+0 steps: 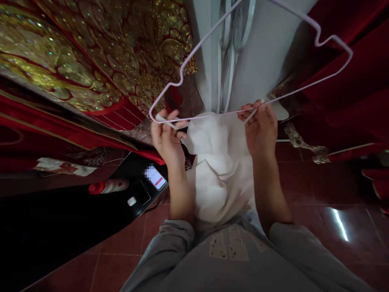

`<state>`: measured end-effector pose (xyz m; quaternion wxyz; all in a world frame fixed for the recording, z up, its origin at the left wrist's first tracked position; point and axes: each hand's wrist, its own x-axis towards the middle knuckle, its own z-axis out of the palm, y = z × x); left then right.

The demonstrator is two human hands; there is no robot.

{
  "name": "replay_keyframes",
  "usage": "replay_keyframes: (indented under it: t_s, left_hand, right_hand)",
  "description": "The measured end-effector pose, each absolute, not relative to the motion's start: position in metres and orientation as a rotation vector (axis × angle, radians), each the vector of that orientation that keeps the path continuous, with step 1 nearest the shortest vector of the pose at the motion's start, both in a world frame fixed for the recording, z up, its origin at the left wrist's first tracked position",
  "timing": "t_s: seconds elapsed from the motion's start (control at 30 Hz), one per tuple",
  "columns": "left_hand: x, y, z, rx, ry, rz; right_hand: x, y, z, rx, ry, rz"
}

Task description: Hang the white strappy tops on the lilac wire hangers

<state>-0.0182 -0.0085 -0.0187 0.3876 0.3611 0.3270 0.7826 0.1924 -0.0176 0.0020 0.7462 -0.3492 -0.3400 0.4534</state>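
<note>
A pale pink wire hanger (181, 75) spans the upper part of the head view, tilted up to the right. White, thin cloth that looks like a garment (212, 182) hangs in front of my body, below the hanger's bottom bar. Near the hanger's left corner, my left hand (168, 140) has its fingers partly curled around a narrow white strap by the bar. My right hand (261, 127) pinches another white strap against the bar, right of its middle. The far ends of both straps are hard to follow.
Red and gold sequined garments (146, 48) hang at the left, and dark red cloth (349, 97) at the right. A black table (75, 227) at lower left bears a lit phone (156, 177), a red-capped bottle (112, 186) and a small white case (131, 201). Red tiles (304, 239) cover the floor.
</note>
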Motion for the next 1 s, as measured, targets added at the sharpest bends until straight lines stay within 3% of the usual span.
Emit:
replay_keyframes:
  t_s: [0.1, 0.2, 0.43, 0.5, 0.63, 0.83, 0.93, 1.0]
  left_hand:
    - [-0.047, 0.0, -0.029, 0.94, 0.972, 2.249]
    - [-0.073, 0.012, -0.031, 1.11, 0.927, 2.273]
    - [-0.07, 0.014, 0.033, 1.605, 0.862, 1.95]
    - [-0.062, 0.011, 0.058, 1.771, 0.902, 1.719]
    - [-0.05, 0.019, 0.085, 1.833, 0.933, 1.643]
    - [-0.043, 0.033, 0.049, 1.184, 0.914, 1.956]
    - [-0.029, 0.02, 0.02, 0.742, 0.745, 1.882]
    - [-0.012, 0.007, 0.006, 0.795, 0.734, 1.82]
  right_hand:
    - [0.193, -0.02, 0.002, -0.777, -0.779, 1.013]
    - [0.192, -0.02, 0.001, -0.78, -0.796, 0.999]
    - [0.185, -0.02, 0.001, -0.783, -0.786, 1.003]
    - [0.183, -0.021, 0.002, -0.795, -0.78, 0.985]
    - [0.181, -0.023, 0.002, -0.819, -0.764, 0.958]
    - [0.181, -0.023, 0.002, -0.785, -0.764, 0.983]
    - [0.177, -0.021, 0.0, -0.745, -0.758, 1.012]
    - [0.173, -0.022, 0.0, -0.736, -0.759, 1.021]
